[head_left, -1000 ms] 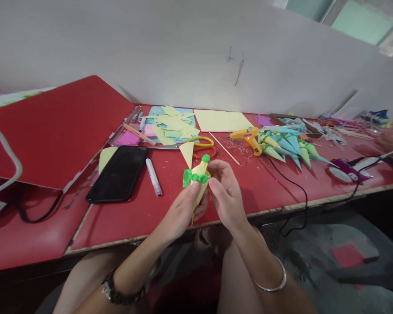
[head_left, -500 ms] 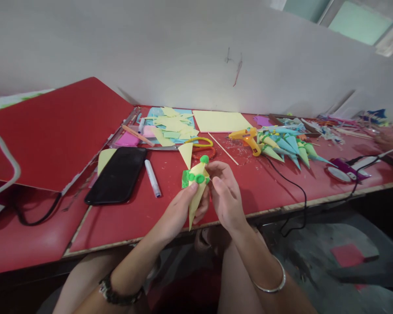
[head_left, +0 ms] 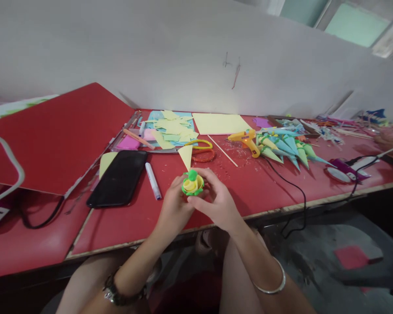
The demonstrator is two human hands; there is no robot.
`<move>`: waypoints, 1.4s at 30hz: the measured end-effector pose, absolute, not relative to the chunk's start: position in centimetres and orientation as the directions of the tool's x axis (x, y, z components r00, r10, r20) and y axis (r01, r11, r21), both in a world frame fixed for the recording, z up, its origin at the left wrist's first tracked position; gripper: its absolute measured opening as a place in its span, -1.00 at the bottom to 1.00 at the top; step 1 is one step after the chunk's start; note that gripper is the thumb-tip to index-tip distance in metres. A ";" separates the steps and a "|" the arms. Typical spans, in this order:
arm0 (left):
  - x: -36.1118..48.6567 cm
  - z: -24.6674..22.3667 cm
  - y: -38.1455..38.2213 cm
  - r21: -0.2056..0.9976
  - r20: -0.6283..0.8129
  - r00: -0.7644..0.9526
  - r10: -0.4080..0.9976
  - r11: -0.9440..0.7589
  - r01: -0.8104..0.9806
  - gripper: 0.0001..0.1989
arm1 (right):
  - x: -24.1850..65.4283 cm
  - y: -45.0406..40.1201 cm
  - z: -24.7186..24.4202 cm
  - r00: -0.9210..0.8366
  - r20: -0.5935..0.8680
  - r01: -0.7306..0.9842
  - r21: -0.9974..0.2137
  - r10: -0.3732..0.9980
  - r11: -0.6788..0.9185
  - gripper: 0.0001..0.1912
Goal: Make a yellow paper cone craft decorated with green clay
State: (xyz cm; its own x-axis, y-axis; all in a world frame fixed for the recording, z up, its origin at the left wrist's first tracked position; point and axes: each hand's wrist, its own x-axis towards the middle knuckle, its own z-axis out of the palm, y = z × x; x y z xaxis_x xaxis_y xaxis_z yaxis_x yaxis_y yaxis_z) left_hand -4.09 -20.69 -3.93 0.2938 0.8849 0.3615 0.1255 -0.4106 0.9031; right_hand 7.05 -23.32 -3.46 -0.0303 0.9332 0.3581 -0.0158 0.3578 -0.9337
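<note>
Between my hands is a yellow paper cone (head_left: 193,186) with a green pom-pom and green trim round its rim. Its open top faces up toward me, and yellow curls of paper show inside. My left hand (head_left: 174,201) is closed round the cone from below, its fingers partly hidden behind it. With thumb and fingers, my right hand (head_left: 218,201) grips the rim from the right. Just beyond the cone lies a yellow paper triangle (head_left: 185,155), beside scissors (head_left: 207,155) with yellow and orange handles.
On the red table (head_left: 131,229) lie a black phone (head_left: 119,179), a white marker (head_left: 153,181), yellow paper scraps (head_left: 173,124) and a thin stick (head_left: 223,151). A yellow glue gun (head_left: 247,141) with a cord sits near several finished cones (head_left: 290,146). Another person's hand (head_left: 391,141) is far right.
The cone has tipped so its top faces me rather than showing its side. My right hand has moved left and closed onto its rim.
</note>
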 end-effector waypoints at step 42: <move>-8.2 -3.0 -18.8 0.104 0.470 0.671 0.573 -0.791 0.603 -0.70 | 7.7 -23.8 -2.7 -0.227 0.595 0.301 -0.710 0.771 0.637 -0.41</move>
